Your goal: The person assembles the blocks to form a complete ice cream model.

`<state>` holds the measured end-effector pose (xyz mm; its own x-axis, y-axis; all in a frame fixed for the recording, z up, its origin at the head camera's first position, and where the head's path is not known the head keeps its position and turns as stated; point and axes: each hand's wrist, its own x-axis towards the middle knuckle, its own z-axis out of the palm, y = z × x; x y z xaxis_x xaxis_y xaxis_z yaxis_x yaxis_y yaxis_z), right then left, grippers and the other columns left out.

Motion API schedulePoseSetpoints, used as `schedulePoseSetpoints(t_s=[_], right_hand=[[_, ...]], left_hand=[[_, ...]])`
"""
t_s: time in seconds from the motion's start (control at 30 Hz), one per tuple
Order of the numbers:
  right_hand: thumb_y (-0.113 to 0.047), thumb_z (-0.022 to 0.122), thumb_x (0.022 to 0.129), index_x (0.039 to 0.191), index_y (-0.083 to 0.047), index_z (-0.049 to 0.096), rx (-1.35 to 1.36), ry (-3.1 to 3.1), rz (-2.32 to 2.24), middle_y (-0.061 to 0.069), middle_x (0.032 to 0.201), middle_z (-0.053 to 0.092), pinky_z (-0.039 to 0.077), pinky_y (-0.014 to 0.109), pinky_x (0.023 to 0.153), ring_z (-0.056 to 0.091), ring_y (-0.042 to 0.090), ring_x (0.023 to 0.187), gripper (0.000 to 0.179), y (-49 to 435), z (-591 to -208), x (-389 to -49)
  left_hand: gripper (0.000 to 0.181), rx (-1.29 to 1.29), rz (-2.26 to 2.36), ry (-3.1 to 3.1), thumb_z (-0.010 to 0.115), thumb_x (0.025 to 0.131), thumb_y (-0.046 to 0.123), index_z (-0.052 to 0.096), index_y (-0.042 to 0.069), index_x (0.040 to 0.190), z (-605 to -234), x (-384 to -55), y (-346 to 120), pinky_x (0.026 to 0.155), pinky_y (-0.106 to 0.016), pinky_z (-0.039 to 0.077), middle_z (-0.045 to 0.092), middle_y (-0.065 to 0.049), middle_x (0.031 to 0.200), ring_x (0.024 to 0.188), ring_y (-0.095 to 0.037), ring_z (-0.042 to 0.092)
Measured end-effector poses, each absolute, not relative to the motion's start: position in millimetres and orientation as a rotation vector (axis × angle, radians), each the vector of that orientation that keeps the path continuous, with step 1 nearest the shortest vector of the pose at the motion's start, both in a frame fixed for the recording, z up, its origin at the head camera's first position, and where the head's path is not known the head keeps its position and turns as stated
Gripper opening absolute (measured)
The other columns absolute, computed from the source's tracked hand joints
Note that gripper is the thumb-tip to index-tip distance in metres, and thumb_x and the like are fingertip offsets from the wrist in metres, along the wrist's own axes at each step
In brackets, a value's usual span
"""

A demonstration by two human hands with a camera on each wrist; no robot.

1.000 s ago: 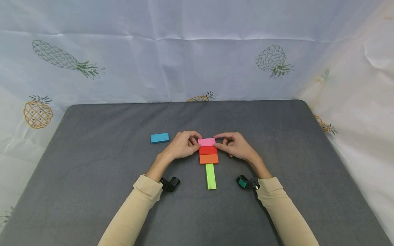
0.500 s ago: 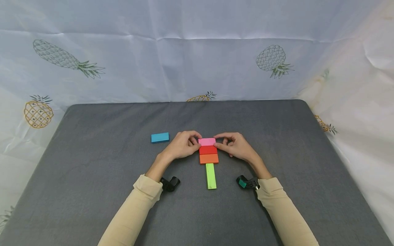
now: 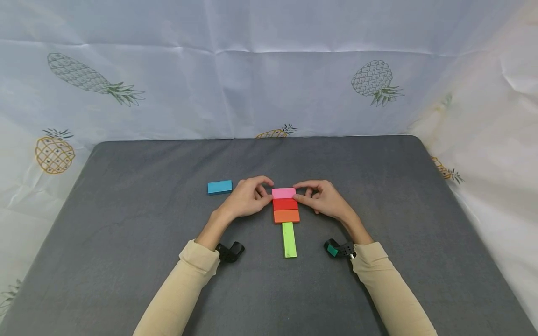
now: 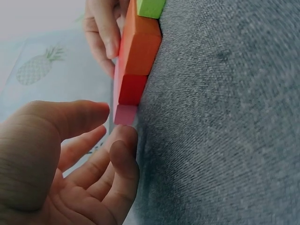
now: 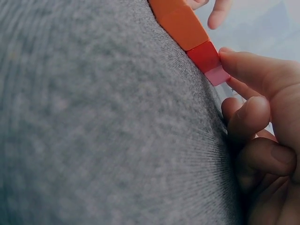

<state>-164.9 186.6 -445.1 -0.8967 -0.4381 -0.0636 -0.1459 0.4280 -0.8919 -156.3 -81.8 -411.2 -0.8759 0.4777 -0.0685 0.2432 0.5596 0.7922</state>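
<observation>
A pink block [image 3: 283, 192] lies at the far end of a row, directly against a red block [image 3: 285, 204]. An orange block [image 3: 286, 216] follows on the near side, and a long lime-green block [image 3: 289, 240] points from it towards me like a stem. My left hand [image 3: 247, 197] is at the pink block's left end, its thumb and forefinger spread slightly off it in the left wrist view. With thumb and forefinger at the right end, my right hand [image 3: 323, 198] pinches the pink block; its other fingers are curled.
A blue block [image 3: 220, 187] lies apart, left of my left hand. The dark grey table [image 3: 126, 233] has its far edge against a white pineapple-print cloth [image 3: 252, 84]. Black wrist cameras [image 3: 230, 252] sit on both wrists.
My left forefinger has lifted off the pink block's corner and the left hand has drawn slightly left. The right hand and the blocks keep their places; the view has shifted a little.
</observation>
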Motion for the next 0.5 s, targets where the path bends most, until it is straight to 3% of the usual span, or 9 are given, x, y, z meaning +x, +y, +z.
schedulePoseSetpoints(t_s=[0.5], right_hand=[[-0.019,0.074,0.095,0.127,-0.01,0.071,-0.485,2.389,-1.458,0.009,0.071,0.057,0.035,0.023,0.042,0.041,0.008,0.039,0.034,186.1,-442.6,-163.3]], left_hand=[[0.034,0.596,1.354,2.53,0.069,0.095,0.011,0.064,-0.001,0.127,-405.0,-140.8,-97.5,0.067,-0.027,0.052,0.071,-0.008,0.086,0.061,-0.009,0.061]])
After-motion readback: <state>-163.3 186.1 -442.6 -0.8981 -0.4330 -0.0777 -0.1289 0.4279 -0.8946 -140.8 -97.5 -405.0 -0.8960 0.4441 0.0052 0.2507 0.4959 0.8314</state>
